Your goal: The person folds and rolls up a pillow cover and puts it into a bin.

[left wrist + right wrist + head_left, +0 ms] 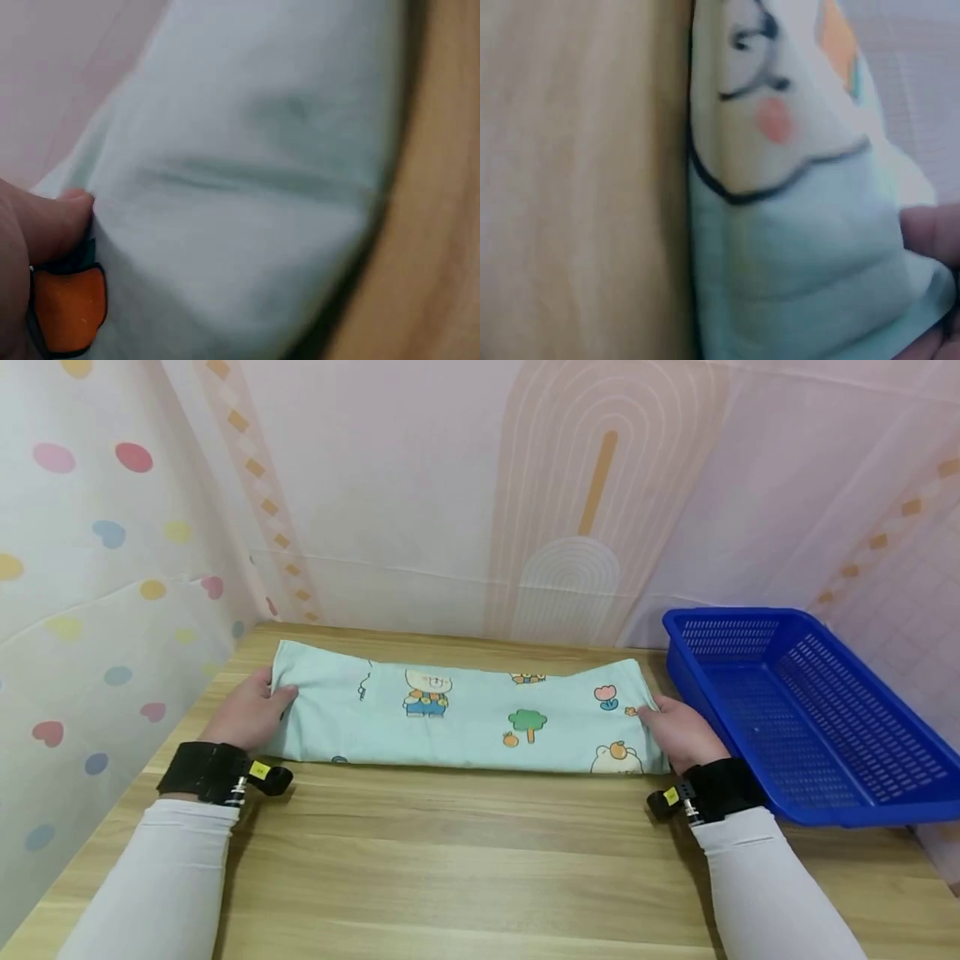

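Folded cloth stretched crosswise over the table

The pale-green cloth [465, 731] forms a long strip above or on the wooden table [465, 868], its long axis running left to right, nearly parallel to the table's far edge. One short end points to each hand. Its printed bear in overalls [427, 695] and tree [528, 722] stand upright as the person sees them, tops toward the far side. The far corners rise higher than the sagging edge between them.

The left hand [247, 710] pinches the left end, thumb on the near face, the other fingers largely hidden behind. The right hand [684, 735] pinches the right end likewise, just beside the blue basket [795, 718].

Only the head view takes in the whole strip and the basket. The left wrist view adds an orange patch [70, 309] with a dark outline beside the thumb. The right wrist view brings out a pink cheek [775, 120] on a printed face along the near edge, and fingertips below the thumb. Both close views are blurred, so whether the cloth's underside touches the wood is hard to say.
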`<state>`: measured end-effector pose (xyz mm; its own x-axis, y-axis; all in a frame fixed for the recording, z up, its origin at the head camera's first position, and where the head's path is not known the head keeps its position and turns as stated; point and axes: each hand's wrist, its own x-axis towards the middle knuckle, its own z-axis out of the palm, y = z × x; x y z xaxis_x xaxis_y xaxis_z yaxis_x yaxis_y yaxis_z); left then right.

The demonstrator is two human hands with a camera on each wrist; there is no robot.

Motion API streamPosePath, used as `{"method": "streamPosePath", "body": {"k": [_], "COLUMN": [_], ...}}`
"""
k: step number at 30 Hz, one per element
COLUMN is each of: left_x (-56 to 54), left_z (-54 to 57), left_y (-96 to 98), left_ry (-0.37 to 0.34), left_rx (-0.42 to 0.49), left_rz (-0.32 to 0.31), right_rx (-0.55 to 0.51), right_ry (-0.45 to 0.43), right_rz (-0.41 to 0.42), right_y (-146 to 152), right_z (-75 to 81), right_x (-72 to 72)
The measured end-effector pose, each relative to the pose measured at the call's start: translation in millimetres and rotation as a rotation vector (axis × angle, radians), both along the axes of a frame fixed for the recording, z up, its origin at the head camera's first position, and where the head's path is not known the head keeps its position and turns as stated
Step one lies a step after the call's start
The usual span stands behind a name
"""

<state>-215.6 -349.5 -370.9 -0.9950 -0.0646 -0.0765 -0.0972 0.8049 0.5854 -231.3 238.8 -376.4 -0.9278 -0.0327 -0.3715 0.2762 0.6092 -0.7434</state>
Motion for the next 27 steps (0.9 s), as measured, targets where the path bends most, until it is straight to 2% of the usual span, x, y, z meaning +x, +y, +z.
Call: {"method": "streamPosePath", "body": {"k": [3,5,8,10,12,15,17,19,21,24,27], "left_x": [-1.2,-1.9,-0.8,0.0,0.0,-3.0,-5.1,-5.5,-4.0,-0.5,-0.4], "left_z": [-1.0,-2.7,-4.9,-5.9,-6.4,-8.0,-8.9,-8.9,-6.9,-2.0,2.0], "left_y": [0.7,-1.0,-6.2,-9.3,-9.7,-5.7,-2.0,-0.4,-1.6,-5.4,-5.5], "left_ry": [-0.018,-0.052,-0.092,-0.099,-0.091,-0.049,-0.027,-0.04,-0.08,-0.13,-0.121], "left_rx": [-0.025,-0.043,-0.051,-0.041,-0.015,-0.024,-0.056,-0.078,-0.07,-0.092,-0.148], "left_rz": [-0.015,-0.057,-0.099,-0.109,-0.092,-0.054,-0.039,-0.039,-0.066,-0.119,-0.154], "right_rx": [0.043,0.036,0.025,-0.009,0.002,0.023,0.049,0.086,0.15,0.181,0.233], "right_ry": [-0.033,-0.039,-0.012,0.011,0.027,0.046,0.051,0.048,0.031,-0.001,0.014], "right_rz": [0.022,0.064,0.151,0.172,0.153,0.082,0.049,0.047,0.074,0.129,0.21], "right_y": [2.8,4.0,6.6,6.7,6.2,1.8,-1.5,-3.8,-3.1,0.2,2.9], "right_z": [1.6,0.7,-2.5,-4.9,-5.5,-6.0,-5.9,-5.2,-3.0,0.3,2.8], "right_x": [0.6,1.6,3.9,4.9,6.4,7.5,7.7,7.8,7.3,5.7,3.3]}}
